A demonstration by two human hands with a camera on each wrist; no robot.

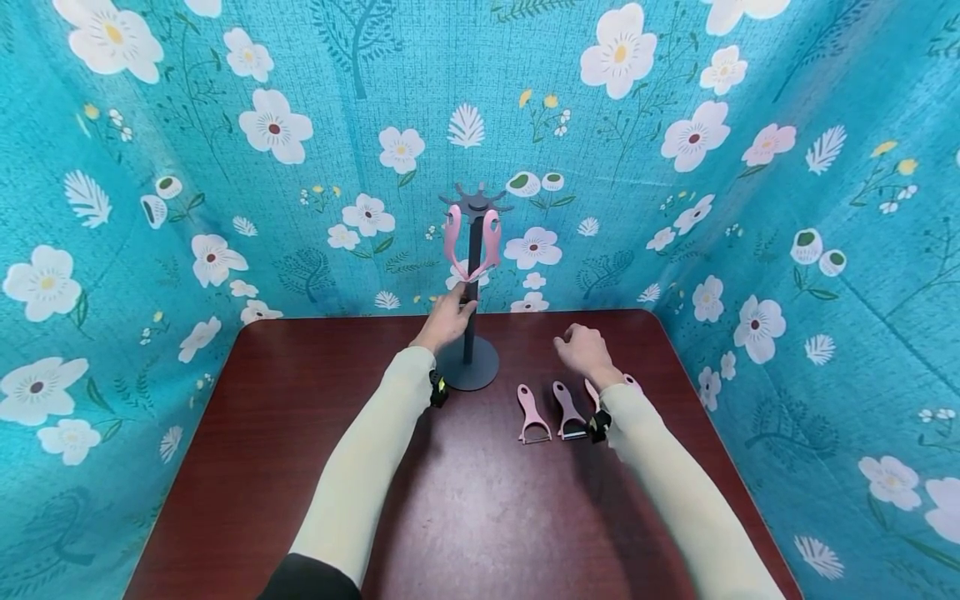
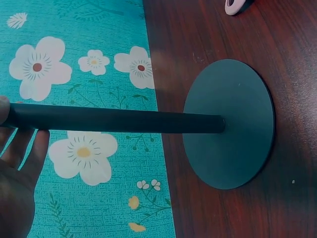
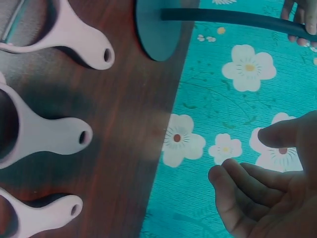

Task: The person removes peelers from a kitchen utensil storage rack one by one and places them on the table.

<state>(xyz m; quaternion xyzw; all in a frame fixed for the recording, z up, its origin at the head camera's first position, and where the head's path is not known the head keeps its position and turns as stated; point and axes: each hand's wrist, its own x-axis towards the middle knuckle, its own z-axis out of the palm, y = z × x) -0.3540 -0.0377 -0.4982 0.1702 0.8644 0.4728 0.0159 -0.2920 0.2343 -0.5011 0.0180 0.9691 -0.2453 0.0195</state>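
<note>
A dark stand (image 1: 471, 367) with a round base, a slim post and a spoked hook top stands at the table's back edge. Two pink peelers (image 1: 452, 237) hang from its hooks, handles up. My left hand (image 1: 447, 317) grips the post below them; in the left wrist view the thumb lies over the post (image 2: 114, 118) and fingers pass behind it. To the right, my right hand (image 1: 587, 350) hovers over the table, fingers loosely bent around nothing. Near it lie several peelers, including a pink one (image 1: 530, 414) and a mauve one (image 1: 568, 411); my right arm partly covers others.
The dark red-brown table (image 1: 300, 467) has rounded back corners. A blue flowered curtain (image 1: 337, 150) hangs right behind it and along both sides. Peelers lie in a row, handles toward the back, right of the stand's base.
</note>
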